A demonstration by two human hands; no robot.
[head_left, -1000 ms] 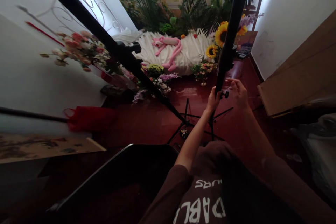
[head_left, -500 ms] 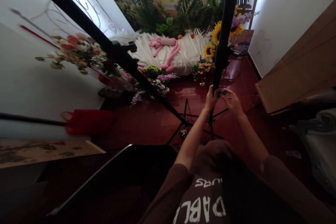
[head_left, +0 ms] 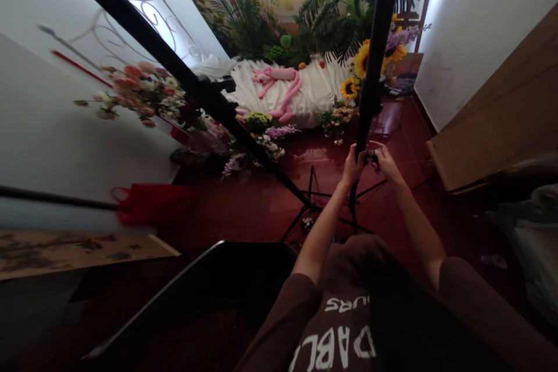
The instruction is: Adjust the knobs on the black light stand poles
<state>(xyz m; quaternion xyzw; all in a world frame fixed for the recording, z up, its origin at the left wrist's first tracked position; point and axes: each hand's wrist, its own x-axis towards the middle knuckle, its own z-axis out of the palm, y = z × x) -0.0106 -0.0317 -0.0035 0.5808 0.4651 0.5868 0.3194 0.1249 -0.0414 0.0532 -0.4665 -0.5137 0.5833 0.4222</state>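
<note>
A black light stand [head_left: 374,64] rises on the right, its pole running up past the top of the view. My left hand [head_left: 352,167] is wrapped round the lower part of this pole. On the pole's right side, a small black clamp knob [head_left: 370,158] sticks out. My right hand [head_left: 385,161] has its fingers closed on the knob, partly hiding it. A second black stand [head_left: 196,90] slants across the left, apart from both hands. The spread legs [head_left: 310,204] of the stands rest on the dark red floor.
White cloth [head_left: 311,87] drapes a low platform behind, with a pink plush toy [head_left: 281,74] on it. Flowers [head_left: 139,90] and sunflowers [head_left: 350,88] flank it. A red bag [head_left: 154,203] lies left. A black container [head_left: 209,261] sits near me, and a brown board [head_left: 492,110] leans right.
My right hand's fingers have turned and closed in on the knob. My left hand stays on the pole. The whole view has shifted slightly.
</note>
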